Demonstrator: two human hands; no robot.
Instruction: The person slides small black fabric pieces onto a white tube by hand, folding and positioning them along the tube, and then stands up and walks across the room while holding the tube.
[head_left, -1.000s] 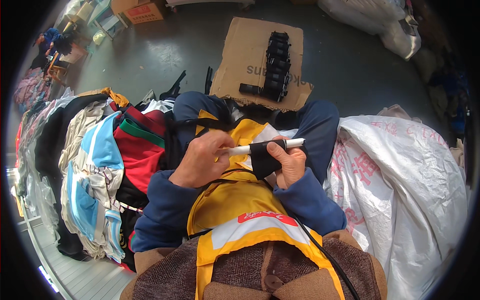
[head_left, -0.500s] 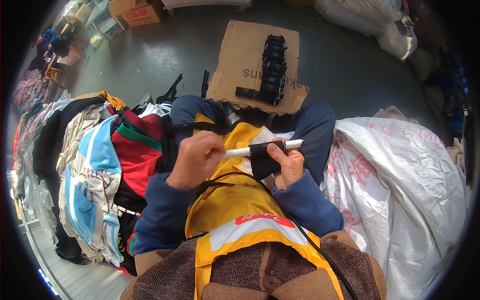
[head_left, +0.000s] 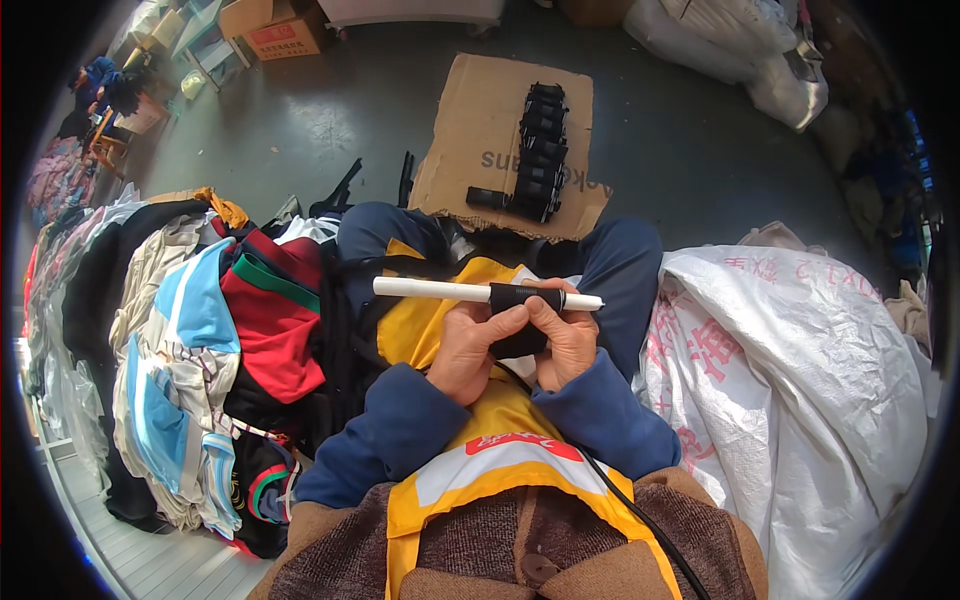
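Note:
A slim white rod [head_left: 430, 288] lies level above my lap, with a black fabric band [head_left: 518, 342] around its right half. My left hand [head_left: 468, 345] is closed on the band, its thumb pressed along the cloth below the rod. From the other side my right hand [head_left: 565, 345] grips the same band, with the thumb on its front and fingers behind the rod. The rod's left end sticks out bare, and a short piece shows past my right hand. Some of the band and several fingertips are hidden.
Ahead on the floor, a cardboard sheet [head_left: 470, 120] bears a row of black rolled bands [head_left: 542, 150]. Piled clothes [head_left: 265, 330] crowd my left side. A large white woven sack [head_left: 800, 370] bulges at my right. A black cord [head_left: 650, 510] crosses my yellow apron [head_left: 500, 405].
My left hand has let go of the rod's left end and moved right onto the black band. The rod has shifted slightly downward at its right end.

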